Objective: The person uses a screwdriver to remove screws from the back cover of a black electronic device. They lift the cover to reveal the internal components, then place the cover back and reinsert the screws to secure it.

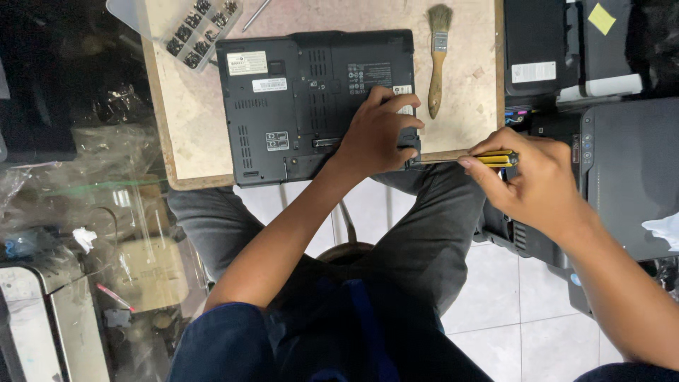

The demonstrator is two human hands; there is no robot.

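Head view: looking down at lap, small board w/ gear on it.
Laptop [304,99]: black, flipped bottom-up, lies on board, near edge hanging slightly over board's front edge.
Left hand [378,134]: palm down, fingers spread & pressed flat on laptop's near right corner; not wrapped around anything.
Right hand [537,180]: fingers closed around screwdriver, thumb on top.
Screwdriver [496,158]: yellow/black handle, held sideways, shaft end toward laptop's right corner; tip contact can't tell.
Board [467,120]: pale, worn wood, rests over knees.
Brush [437,56]: wood handle, bristles away, lies just right of laptop, not touching.
Screw tray [201,28]: clear w/ compartments, dark small parts, top left beside laptop.
Printers [622,170]: dark, at right, beside right hand.
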